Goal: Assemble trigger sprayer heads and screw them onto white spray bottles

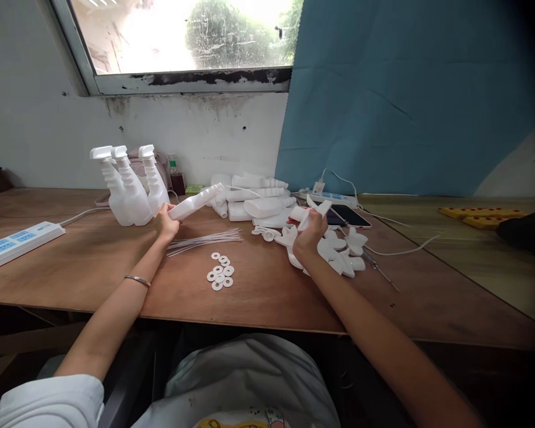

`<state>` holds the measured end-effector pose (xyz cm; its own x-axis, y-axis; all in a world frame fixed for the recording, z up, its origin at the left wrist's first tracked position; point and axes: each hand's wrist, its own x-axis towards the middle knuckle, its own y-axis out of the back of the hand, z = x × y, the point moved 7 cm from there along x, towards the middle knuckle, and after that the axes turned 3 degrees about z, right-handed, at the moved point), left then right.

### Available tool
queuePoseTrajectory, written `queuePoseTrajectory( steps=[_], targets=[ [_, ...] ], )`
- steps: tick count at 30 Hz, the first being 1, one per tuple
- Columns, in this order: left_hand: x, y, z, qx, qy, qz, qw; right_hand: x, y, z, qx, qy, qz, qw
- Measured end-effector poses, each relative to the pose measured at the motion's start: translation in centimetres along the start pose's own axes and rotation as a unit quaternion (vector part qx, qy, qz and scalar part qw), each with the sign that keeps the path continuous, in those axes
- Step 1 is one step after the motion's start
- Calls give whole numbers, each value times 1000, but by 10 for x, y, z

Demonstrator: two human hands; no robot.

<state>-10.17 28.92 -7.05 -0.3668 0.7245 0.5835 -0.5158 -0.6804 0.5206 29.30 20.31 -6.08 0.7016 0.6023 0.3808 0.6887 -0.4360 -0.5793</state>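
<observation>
My left hand is closed around the base end of a white plastic bottle, tilted with its neck up to the right. My right hand grips a white spray trigger head above a heap of similar spray heads. Between my hands lie a bundle of thin white tubes and a small group of white ring washers. Behind them is a pile of white bottles lying on their sides. Several bottles with spray heads fitted stand upright at the left.
A white power strip lies at the left of the wooden table. At the right are a tablet, a screwdriver-like tool and white cables. A dark drink bottle stands at the back.
</observation>
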Motion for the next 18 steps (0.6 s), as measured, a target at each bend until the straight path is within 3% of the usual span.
queuePoseTrajectory(
  steps=[7, 14, 18],
  targets=[
    [2, 0, 1, -16, -13, 3, 1000, -3, -2, 2, -4, -31, -6, 999],
    [0, -5, 18, -81, -83, -34, 993, 4, 2, 7, -28, -53, 4, 998],
    [-10, -8, 37, -130, -137, -67, 980, 3, -5, 21, -67, -113, -62, 989]
  ],
)
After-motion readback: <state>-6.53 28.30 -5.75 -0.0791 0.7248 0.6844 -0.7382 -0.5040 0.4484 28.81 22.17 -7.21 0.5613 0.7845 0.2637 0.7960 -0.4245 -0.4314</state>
